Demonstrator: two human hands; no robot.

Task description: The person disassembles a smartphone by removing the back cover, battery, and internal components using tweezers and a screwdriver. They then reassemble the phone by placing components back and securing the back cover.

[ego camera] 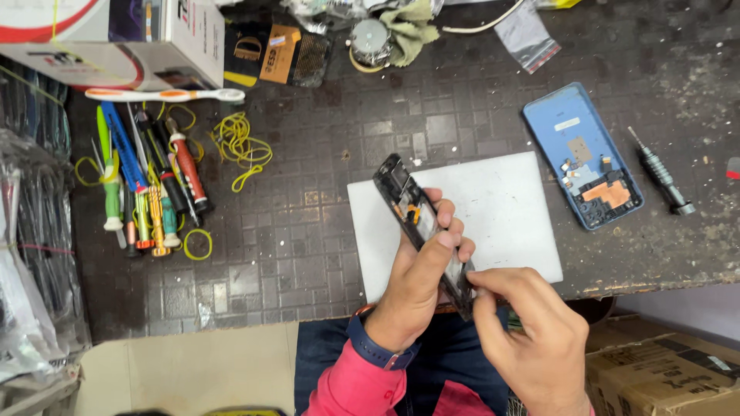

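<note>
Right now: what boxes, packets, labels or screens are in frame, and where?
White carton, top left: red and dark print.
Black-and-orange packet, right of it: flat.
Clear zip bag, top right: red strip.
Brown cardboard boxes, bottom right.
Blue back cover, right: small white label.

We've got our left hand point(420, 270) curled up, fingers pointing toward 1 o'clock, band on the wrist, pink sleeve below. Our right hand point(532, 331) sits at 4 o'clock from it, fingertips pinched toward 10 o'clock.
</note>
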